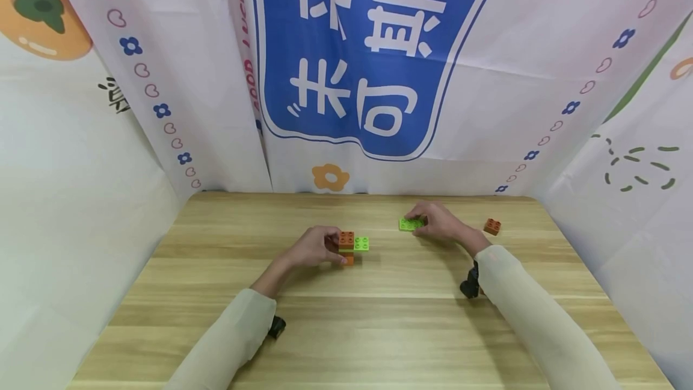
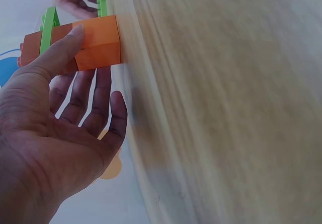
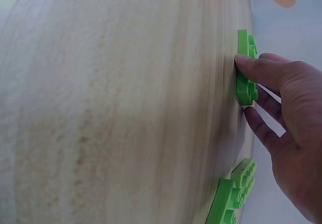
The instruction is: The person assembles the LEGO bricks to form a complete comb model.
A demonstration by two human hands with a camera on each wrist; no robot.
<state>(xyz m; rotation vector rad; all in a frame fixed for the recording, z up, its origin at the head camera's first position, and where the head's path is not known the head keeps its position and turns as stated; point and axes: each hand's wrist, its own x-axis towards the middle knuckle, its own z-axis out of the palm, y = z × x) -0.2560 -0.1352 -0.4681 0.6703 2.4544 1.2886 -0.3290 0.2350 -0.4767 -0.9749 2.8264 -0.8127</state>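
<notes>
Brick stack (image 1: 346, 241), green plate (image 1: 408, 225): both partly covered.
Left hand (image 1: 314, 247) pinches the stack, some fingertips hidden; right hand (image 1: 440, 221) pinches the plate's right part.

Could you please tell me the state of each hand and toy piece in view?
Left hand: gripping the brick stack.
Brick stack: joined, upright, studs up.
Right hand: pinching the green plate.
Green plate: studs up; lifted or not, unclear.
Two more green pieces: unheld, studs up.
Brown brick: loose, studs up.
</notes>
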